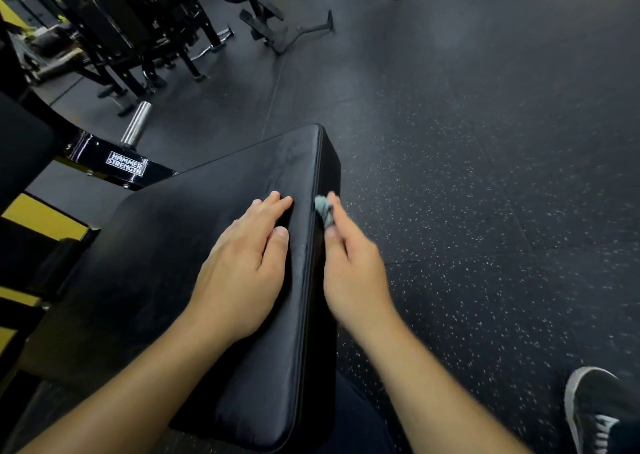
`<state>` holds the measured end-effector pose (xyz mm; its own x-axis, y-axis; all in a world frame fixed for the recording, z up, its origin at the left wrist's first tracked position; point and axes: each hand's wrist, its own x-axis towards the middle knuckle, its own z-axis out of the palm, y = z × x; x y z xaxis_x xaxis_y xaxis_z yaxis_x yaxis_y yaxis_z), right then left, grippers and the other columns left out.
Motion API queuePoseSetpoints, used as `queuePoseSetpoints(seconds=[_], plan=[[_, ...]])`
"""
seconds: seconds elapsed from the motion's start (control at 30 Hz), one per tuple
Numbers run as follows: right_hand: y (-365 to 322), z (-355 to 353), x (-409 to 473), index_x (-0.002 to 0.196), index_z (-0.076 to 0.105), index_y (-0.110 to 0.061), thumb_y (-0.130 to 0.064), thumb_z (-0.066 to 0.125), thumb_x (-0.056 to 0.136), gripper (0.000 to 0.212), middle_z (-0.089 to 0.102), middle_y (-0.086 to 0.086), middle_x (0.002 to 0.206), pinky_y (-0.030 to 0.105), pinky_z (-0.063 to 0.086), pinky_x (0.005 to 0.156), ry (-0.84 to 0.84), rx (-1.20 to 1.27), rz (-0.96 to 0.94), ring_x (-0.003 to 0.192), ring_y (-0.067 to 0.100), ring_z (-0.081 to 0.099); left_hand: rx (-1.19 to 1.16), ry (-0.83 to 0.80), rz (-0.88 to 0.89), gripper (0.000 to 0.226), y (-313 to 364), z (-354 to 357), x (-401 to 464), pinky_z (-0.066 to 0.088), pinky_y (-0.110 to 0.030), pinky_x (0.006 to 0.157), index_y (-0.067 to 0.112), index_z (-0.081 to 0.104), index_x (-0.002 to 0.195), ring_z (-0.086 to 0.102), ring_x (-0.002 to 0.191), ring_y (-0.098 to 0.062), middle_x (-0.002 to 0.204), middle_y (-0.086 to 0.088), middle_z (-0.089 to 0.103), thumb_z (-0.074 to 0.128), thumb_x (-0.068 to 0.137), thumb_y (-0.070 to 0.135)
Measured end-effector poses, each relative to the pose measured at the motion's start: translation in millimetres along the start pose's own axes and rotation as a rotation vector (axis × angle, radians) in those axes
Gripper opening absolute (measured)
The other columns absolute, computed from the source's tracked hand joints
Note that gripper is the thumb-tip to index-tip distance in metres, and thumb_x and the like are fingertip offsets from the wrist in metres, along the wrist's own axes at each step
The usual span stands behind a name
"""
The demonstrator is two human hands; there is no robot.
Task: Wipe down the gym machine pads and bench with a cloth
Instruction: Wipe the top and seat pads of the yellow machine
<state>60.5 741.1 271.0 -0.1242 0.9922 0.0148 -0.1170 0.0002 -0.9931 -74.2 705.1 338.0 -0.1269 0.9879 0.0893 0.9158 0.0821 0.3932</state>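
A black padded bench [166, 263] fills the lower left and middle of the head view. My left hand [242, 266] lies flat on its top near the right edge, fingers straight. My right hand [349, 266] is just off that edge and pinches a small bunched grey cloth [323, 211] between thumb and forefinger. The cloth touches the bench's right side face. The right hand is motion-blurred.
A black machine frame with a white label [126, 166] and a chrome peg [136, 122] stands left of the bench. Yellow panels [41, 218] sit at far left. Racks and bars [138, 38] crowd the back left. Speckled rubber floor [485, 176] spreads right; a dark shoe [592, 415] shows at bottom right.
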Motion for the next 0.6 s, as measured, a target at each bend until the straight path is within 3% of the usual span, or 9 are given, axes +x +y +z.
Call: queuePoseSetpoints(seconds=[0.17, 0.6], plan=[[10, 1, -26, 0.149, 0.045, -0.036, -0.017, 0.043, 0.109, 0.045, 0.039, -0.030, 0.153, 0.007, 0.023, 0.115, -0.043, 0.066, 0.011, 0.139, -0.019, 0.029, 0.001, 0.010, -0.005, 0.046, 2, 0, 0, 0.019, -0.033, 0.127, 0.045, 0.039, 0.153, 0.012, 0.149, 0.014, 0.160, 0.031, 0.027, 0.037, 0.108, 0.035], [0, 5, 164, 0.151, 0.048, -0.029, -0.023, 0.042, 0.108, 0.043, 0.047, -0.011, 0.154, 0.023, 0.033, 0.118, -0.003, -0.088, -0.006, 0.144, 0.007, 0.041, 0.062, 0.021, -0.005, 0.047, 9, 0, 2, 0.005, -0.011, 0.118, 0.046, 0.037, 0.153, 0.006, 0.145, 0.021, 0.160, 0.035, 0.024, 0.034, 0.107, 0.036]])
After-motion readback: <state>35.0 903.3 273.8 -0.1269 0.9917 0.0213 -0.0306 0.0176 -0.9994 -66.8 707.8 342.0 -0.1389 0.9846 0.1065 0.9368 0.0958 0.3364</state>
